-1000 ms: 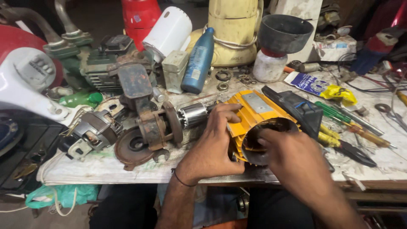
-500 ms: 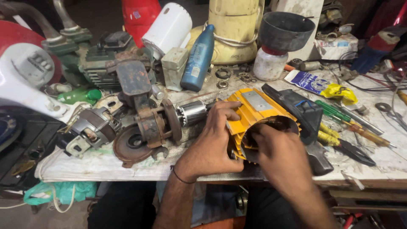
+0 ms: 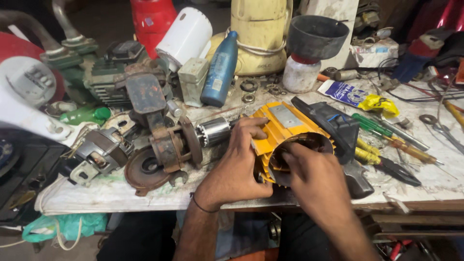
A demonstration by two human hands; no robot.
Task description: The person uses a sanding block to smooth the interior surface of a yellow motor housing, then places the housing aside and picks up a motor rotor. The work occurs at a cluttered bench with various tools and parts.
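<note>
Cluttered workbench (image 3: pixel 425 179): a yellow motor housing (image 3: pixel 285 130) lies near its front edge.
The left hand (image 3: pixel 239 162) grips the housing's finned side; the right hand (image 3: pixel 316 179) curls at its open mouth, fingers inside. It looks like heavy, rigid metal; the fins offer the surest hold.

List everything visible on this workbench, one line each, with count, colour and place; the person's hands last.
motor housing: 1, yellow, finned, bench centre
rotor: 1, silver, left of housing
rusty pump part: 1, brown, left of rotor
bottle: 1, blue, behind housing
funnel: 1, black, on a white jar
screwdrivers: several, green and yellow, right of housing
bench: 1, dirty white
left hand: grips the housing's left side
right hand: fingers inside the housing's open end
</note>
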